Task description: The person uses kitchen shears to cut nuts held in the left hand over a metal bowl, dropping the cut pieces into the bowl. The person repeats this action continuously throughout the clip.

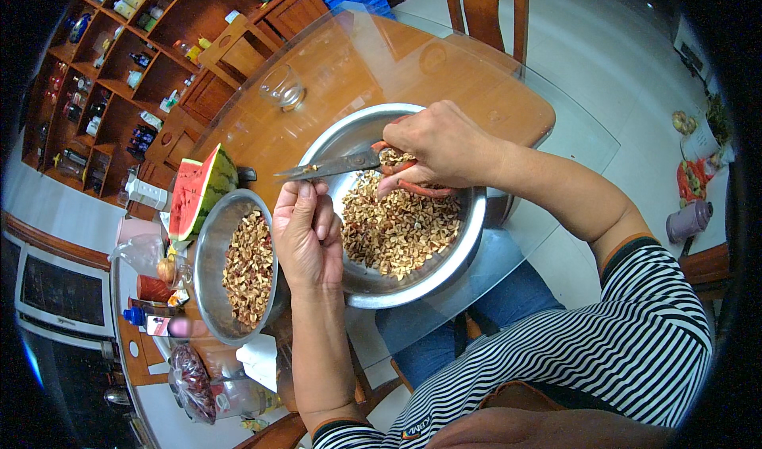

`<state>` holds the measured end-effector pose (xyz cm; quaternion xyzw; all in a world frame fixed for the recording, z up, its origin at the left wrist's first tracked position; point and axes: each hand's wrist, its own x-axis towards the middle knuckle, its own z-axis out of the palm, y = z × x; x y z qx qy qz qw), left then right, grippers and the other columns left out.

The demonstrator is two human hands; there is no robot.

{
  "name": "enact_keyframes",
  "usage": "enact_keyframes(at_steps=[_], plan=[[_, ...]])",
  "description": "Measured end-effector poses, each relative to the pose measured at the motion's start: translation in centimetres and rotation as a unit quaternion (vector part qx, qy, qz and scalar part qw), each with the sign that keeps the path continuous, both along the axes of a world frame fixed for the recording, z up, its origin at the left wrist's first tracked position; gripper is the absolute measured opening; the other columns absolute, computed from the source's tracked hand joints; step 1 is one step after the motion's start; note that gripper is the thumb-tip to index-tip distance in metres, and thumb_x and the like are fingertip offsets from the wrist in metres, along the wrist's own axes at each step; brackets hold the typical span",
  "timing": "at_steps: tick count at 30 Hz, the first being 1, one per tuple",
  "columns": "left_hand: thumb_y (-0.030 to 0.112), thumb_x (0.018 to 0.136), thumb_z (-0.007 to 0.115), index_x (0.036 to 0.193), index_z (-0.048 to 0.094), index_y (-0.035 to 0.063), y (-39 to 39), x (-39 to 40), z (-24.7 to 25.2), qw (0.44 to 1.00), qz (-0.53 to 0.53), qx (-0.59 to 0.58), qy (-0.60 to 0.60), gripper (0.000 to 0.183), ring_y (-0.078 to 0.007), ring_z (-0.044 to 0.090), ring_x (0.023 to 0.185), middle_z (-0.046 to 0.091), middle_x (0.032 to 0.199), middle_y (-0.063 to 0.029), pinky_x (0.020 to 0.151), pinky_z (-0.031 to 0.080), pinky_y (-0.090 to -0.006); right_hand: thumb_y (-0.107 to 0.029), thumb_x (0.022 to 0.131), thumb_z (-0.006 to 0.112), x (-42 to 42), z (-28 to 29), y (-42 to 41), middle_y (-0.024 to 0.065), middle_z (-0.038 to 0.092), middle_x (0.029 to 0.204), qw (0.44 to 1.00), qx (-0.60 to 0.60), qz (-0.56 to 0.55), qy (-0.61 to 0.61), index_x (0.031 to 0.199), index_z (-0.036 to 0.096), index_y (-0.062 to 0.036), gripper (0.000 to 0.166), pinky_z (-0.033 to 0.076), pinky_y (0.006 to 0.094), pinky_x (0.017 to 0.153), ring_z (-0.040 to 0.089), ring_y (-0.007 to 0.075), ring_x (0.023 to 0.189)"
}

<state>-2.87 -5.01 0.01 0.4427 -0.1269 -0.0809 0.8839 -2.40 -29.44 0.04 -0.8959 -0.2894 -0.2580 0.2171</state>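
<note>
My right hand (443,145) grips a pair of scissors (348,163) by the red handles, over a wide steel basin (476,235). The dark blades point left, almost level, with a small pale scrap on them. Just under the blades, my left hand (306,229) has thumb and forefinger pinched together on a tiny piece, mostly hidden by the fingertips. Inside the basin lies a heap of chopped tan and reddish dried pieces (405,235), seemingly dried fruit. A smaller steel bowl (205,270), left of my left wrist, holds similar chopped pieces (247,276).
A cut watermelon wedge (199,193) stands behind the smaller bowl. Farther back on the glass-topped table (452,86) is a drinking glass (286,92). A plastic bag of dark red dried fruit (193,383) and a white paper (260,360) lie at left.
</note>
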Motion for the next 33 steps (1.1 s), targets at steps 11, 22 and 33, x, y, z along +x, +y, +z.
enact_keyframes(at_steps=[11, 22, 33], plan=[[0.006, 0.099, 0.058, 0.11, 0.06, 0.0044, 0.47, 0.17, -0.45, 0.996, -0.049, -0.056, 0.04, 0.012, -0.0027, 0.039, 0.05, 0.065, 0.09, -0.0051, 0.039, 0.027, -0.016, -0.063, 0.069, 0.077, 0.05, 0.03, 0.29, 0.0123, 0.065, 0.093, 0.999, -0.01, -0.005, -0.053, 0.098, 0.06, -0.0035, 0.068, 0.054, 0.0391, 0.071, 0.068, 0.0298, 0.091], [0.009, 0.098, 0.06, 0.109, 0.059, 0.003, 0.39, 0.02, -0.41, 0.997, -0.05, -0.042, 0.042, 0.013, -0.0025, 0.037, 0.049, 0.062, 0.092, -0.0044, 0.041, 0.027, -0.0169, -0.051, 0.081, 0.073, -0.11, 0.2, 0.17, 0.0133, 0.067, 0.078, 0.997, 0.009, 0.008, -0.082, 0.09, 0.067, -0.0072, 0.045, 0.054, 0.0423, 0.067, 0.069, 0.0312, 0.081], [0.011, 0.101, 0.057, 0.104, 0.056, 0.0048, -0.17, -0.27, 0.33, 0.997, -0.031, -0.046, 0.047, 0.008, -0.0027, 0.038, 0.05, 0.059, 0.087, -0.0024, 0.04, 0.028, -0.0157, -0.059, 0.075, 0.075, 0.03, -0.08, 0.02, 0.0141, 0.066, 0.079, 0.999, 0.022, -0.002, -0.034, 0.093, 0.066, -0.0064, 0.056, 0.054, 0.0421, 0.066, 0.069, 0.0315, 0.078]])
